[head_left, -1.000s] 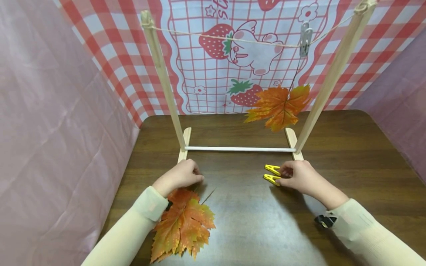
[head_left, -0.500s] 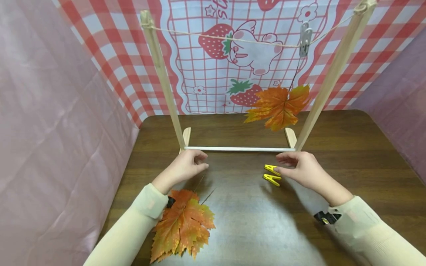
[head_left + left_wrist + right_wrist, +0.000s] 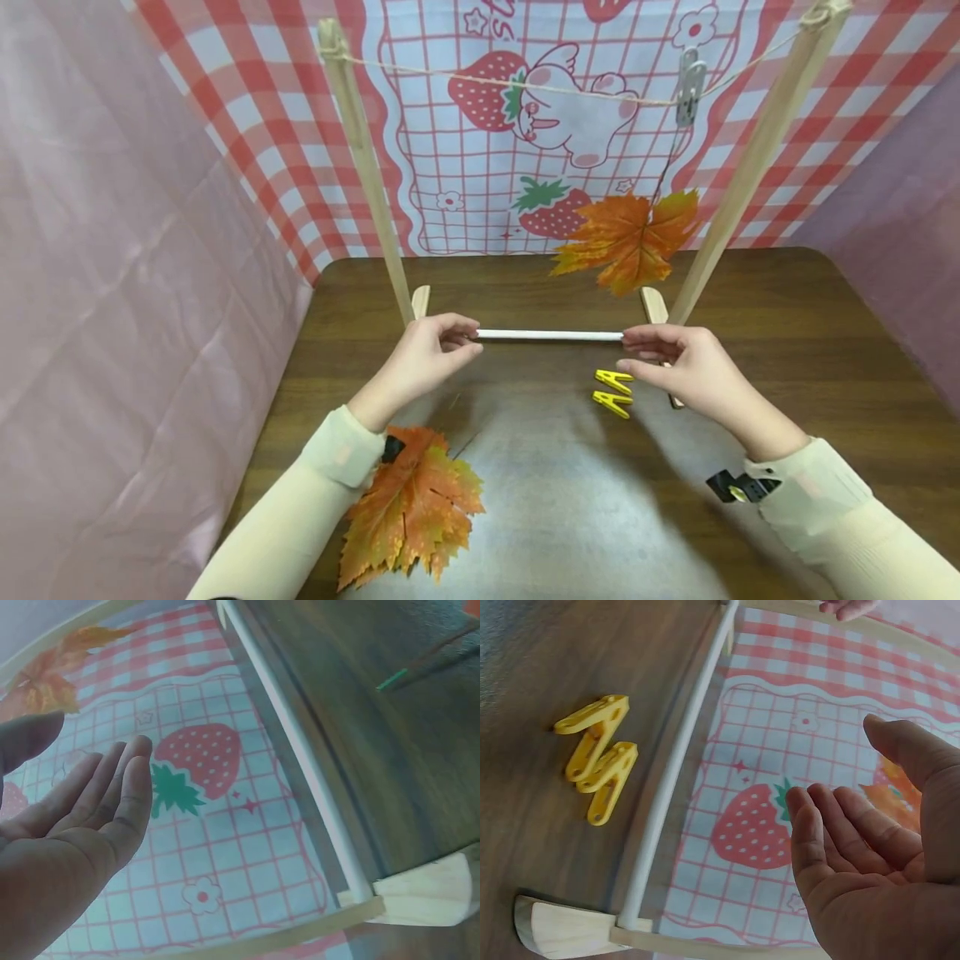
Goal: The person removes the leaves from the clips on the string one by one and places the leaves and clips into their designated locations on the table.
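Note:
In the head view my left hand [image 3: 463, 337] hovers open just in front of the left end of the white crossbar [image 3: 551, 335] of a wooden rack. It holds nothing, and the left wrist view shows its fingers [image 3: 112, 787] relaxed and empty. My right hand [image 3: 632, 350] hovers open near the bar's right end, above two yellow clips [image 3: 615, 393] lying on the table. In the right wrist view the yellow clips [image 3: 596, 769] lie apart from the empty palm. An orange maple leaf [image 3: 412, 508] lies under my left forearm.
A second orange leaf [image 3: 626, 237] hangs from a grey clip [image 3: 688, 87] on the string between two wooden posts [image 3: 363, 167]. The dark wooden table [image 3: 787, 333] is walled by pink cloth at the sides and a strawberry-print cloth behind.
Both hands have lifted off the table and moved forward toward the crossbar. The right hand has left the yellow clips, and the left hand has moved away from the leaf.

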`<action>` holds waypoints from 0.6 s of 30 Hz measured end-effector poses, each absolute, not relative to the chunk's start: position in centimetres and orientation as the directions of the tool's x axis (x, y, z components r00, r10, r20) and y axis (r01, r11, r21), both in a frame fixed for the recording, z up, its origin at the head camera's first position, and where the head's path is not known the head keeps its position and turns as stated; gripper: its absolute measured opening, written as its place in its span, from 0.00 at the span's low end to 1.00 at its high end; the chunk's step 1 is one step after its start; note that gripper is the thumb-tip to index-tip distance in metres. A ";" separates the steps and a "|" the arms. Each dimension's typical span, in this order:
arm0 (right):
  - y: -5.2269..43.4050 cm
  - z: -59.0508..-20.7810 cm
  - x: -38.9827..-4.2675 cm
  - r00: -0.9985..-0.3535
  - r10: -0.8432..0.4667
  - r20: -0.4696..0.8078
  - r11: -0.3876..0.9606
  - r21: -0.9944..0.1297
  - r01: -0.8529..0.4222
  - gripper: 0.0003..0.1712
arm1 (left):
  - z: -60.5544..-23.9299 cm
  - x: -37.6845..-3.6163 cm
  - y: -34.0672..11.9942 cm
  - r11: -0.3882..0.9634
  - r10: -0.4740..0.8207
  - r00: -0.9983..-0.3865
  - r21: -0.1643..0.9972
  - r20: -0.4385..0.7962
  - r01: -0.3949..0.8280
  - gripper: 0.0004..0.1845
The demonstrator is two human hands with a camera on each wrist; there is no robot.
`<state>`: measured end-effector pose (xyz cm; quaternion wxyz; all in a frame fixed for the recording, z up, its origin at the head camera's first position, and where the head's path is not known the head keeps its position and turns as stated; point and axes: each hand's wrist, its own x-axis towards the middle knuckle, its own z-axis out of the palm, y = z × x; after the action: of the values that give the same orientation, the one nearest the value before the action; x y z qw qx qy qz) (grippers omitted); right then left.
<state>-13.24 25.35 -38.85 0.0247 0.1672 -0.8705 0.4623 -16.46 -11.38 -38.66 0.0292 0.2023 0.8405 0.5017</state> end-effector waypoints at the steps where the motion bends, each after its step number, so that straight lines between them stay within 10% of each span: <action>1: 25.3 -38.7 -13.2 -0.943 -0.266 0.198 0.510 -0.802 -0.312 0.18 | -38.5 -16.5 -11.3 0.403 0.367 -0.916 0.859 0.165 0.316 0.14; 18: 25.2 -34.4 -12.9 -0.950 -0.222 0.218 0.443 -0.846 -0.297 0.21 | -35.9 -16.5 -8.7 0.282 0.365 -0.897 0.889 0.250 0.362 0.14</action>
<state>-12.91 25.21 -34.37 0.0374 0.1529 -0.8487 0.5049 -16.49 -8.73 -35.93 0.0012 0.2270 0.8005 0.5546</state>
